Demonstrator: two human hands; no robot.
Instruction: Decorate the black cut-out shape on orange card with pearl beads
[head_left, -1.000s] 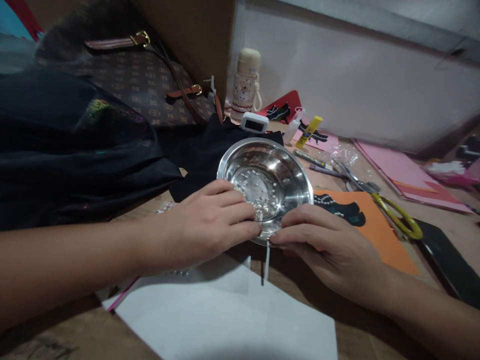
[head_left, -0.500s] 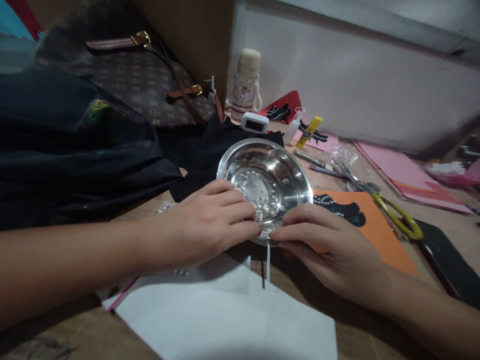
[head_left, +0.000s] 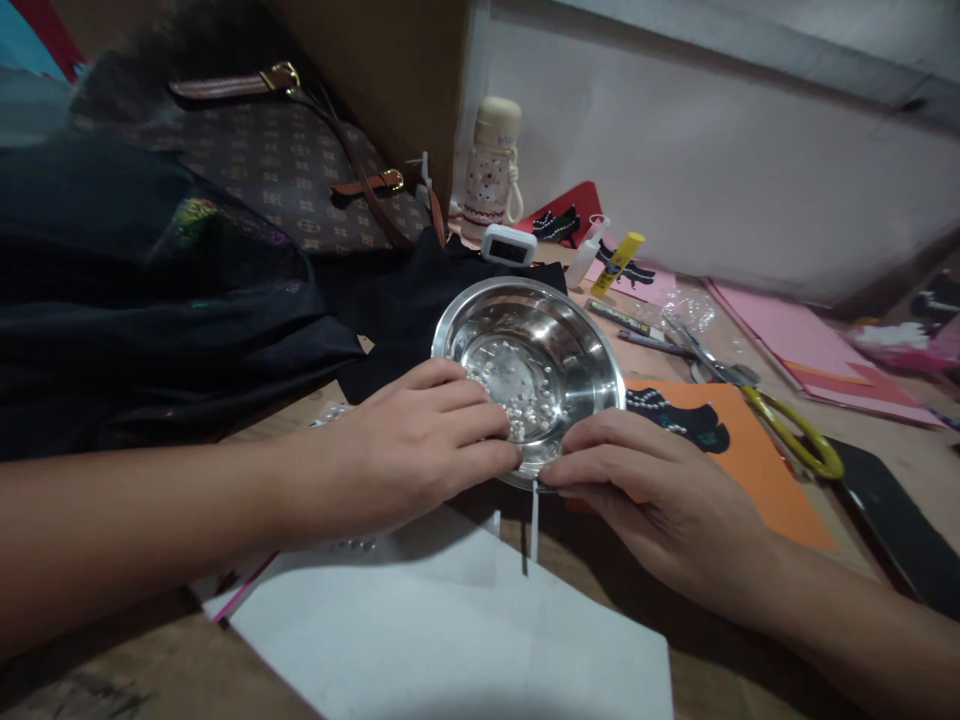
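Note:
A shiny metal bowl [head_left: 581, 350] stands in the middle, with several small pearl-like beads [head_left: 525, 415] on its bottom. My left hand [head_left: 420, 440] lies over the bowl's near left rim, fingers together and curled down. At the near right rim, my right hand [head_left: 645, 490] is closed in a pinch beside a thin white strip [head_left: 534, 525] that hangs below the rim. What the fingertips of either hand hold is too small or hidden to name. White paper [head_left: 450, 630] lies nearer to me, below both hands.
Behind the bowl are a bottle [head_left: 491, 170], a white timer [head_left: 509, 246] and a yellow glue stick [head_left: 618, 265]. To the right are yellow-handled scissors [head_left: 795, 432], orange paper [head_left: 772, 490] and a dark phone [head_left: 900, 520]. Black cloth [head_left: 150, 330] and a patterned bag [head_left: 247, 160] fill the left.

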